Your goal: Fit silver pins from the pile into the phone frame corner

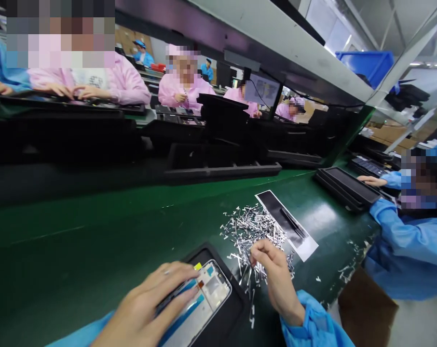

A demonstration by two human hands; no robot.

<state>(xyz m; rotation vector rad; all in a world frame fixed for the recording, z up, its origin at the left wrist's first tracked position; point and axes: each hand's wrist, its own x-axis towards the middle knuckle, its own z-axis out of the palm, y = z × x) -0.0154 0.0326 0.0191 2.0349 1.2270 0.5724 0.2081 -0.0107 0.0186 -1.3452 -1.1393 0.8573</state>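
- Left hand (149, 303) lay flat, fingers open, on the pale rectangular phone frame (213, 289).
- Right hand (276, 274), nearer, pinched shut at the heap of small silver metal strips (251, 226) just beyond; catch unclear.

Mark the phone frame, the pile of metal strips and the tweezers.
phone frame (213, 289): head view, on its pale inner plate.
pile of metal strips (249, 226): head view, middle of the heap.
tweezers (293, 224): head view, halfway along the shaft.
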